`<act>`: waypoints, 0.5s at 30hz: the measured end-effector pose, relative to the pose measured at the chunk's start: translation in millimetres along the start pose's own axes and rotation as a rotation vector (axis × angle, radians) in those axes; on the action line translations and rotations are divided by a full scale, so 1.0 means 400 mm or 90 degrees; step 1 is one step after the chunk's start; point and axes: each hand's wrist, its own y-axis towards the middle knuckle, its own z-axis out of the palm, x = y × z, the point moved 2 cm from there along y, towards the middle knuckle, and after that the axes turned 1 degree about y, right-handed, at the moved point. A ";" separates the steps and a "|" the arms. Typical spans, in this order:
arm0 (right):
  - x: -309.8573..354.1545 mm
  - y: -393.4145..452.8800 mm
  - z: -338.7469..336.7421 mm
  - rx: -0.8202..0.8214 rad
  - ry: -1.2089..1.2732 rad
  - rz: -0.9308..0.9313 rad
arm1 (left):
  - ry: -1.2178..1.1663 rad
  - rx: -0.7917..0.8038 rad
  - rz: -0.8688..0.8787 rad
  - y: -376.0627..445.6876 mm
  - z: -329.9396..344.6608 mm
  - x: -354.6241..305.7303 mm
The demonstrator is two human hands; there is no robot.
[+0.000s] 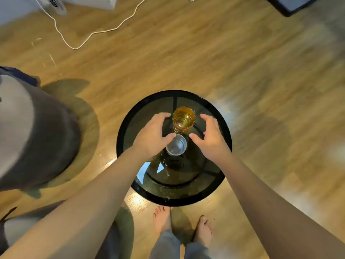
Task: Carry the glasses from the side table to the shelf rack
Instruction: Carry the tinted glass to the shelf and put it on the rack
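Over round side table [124,128], left hand [152,135] and right hand [210,136] spread wide, fingers curved, gripping nothing. Between them 2 glasses: amber glass [183,118] farther, clear glass [176,145] nearer, left thumb at its rim. Likely fragile, slick, light; grasp round walls, keep upright.

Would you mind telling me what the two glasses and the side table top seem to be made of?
The amber glass looks like tinted transparent glass: its base shows through. The clear glass looks like colourless glass or perhaps clear plastic. The side table top seems to be dark smoked glass in a black rim, since it reflects and its frame shows through.
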 end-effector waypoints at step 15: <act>-0.141 0.197 0.117 0.082 -0.010 0.022 | 0.015 0.144 0.017 0.264 0.154 0.064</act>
